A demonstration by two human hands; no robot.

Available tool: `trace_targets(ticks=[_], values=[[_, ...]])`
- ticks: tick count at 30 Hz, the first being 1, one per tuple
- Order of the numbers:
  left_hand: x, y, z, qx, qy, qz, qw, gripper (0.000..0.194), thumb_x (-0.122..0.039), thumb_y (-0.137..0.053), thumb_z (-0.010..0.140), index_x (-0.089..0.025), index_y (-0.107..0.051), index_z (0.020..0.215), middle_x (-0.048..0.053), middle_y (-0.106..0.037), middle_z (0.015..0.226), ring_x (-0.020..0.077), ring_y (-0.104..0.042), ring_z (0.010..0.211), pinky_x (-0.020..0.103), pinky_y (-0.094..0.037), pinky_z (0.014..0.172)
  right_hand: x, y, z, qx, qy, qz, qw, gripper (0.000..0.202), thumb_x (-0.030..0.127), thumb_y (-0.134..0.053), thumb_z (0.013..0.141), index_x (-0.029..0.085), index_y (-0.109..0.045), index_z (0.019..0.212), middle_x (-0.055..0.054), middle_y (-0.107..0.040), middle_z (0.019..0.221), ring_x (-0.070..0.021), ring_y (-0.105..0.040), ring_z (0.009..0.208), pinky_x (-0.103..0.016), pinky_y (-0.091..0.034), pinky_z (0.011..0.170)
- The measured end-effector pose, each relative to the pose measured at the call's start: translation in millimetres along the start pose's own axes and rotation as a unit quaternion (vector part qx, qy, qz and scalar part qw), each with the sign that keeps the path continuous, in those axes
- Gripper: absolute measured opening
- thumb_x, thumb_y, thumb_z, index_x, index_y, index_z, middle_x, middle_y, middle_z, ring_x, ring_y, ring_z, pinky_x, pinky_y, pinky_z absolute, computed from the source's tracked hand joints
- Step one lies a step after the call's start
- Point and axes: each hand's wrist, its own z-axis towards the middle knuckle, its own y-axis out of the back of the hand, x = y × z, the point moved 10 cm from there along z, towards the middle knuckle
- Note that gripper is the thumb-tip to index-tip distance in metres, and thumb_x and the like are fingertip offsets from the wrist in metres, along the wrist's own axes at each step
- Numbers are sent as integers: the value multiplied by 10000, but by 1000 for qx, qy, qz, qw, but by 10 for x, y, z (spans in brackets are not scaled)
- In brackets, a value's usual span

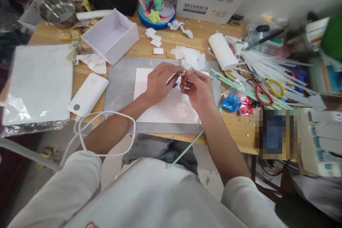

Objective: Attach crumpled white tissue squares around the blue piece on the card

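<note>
Above a white paper sheet, my left hand and my right hand meet fingertip to fingertip. Both pinch a small white piece, mostly covered by the fingers, so I cannot tell its kind. Something small and blue shows below the left fingers. Crumpled white tissue lies just beyond the hands. Under the sheet is a grey cutting mat. A thin green stick slants from the table edge towards my lap.
At the left are a white power bank with its cable, a plastic-wrapped pack and an open white box. Scissors, white sticks and a paper roll lie right. A blue-rimmed round tray stands behind.
</note>
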Motion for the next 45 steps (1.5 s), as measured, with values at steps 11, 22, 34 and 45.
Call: trace_targets(ticks=[11, 22, 34, 45], values=[[104, -97, -27, 48, 113, -76, 990, 317, -387, -494, 1022, -186, -727, 1100, 87, -776, 1026, 163, -720, 982, 319, -567, 887, 203, 98, -28, -54, 102, -118, 986, 172, 403, -740, 783, 237, -696, 769, 37, -634, 681, -78, -584, 593, -195, -516, 531], [123, -127, -50, 38, 103, -53, 992, 280, -358, -527, 1014, -206, -749, 1088, 61, -784, 1021, 149, -719, 994, 307, -576, 891, 145, 128, -10, -54, 79, -54, 994, 143, 337, -814, 718, 232, -741, 781, 46, -632, 652, -72, -581, 578, -192, -531, 520], [277, -122, -59, 14, 224, -165, 960, 229, -370, -634, 959, -177, -755, 991, 70, -781, 1014, 124, -726, 959, 194, -584, 726, 173, 119, -27, -59, 98, -88, 990, 137, 358, -793, 744, 253, -768, 829, 37, -703, 723, -82, -638, 622, -205, -575, 559], [333, -208, -114, 43, 267, -176, 947, 225, -351, -610, 970, -187, -758, 1016, 50, -788, 995, 109, -743, 901, 191, -589, 780, 149, 123, -15, -57, 94, -97, 989, 176, 383, -800, 749, 243, -778, 855, 21, -743, 752, -106, -700, 654, -228, -606, 592]])
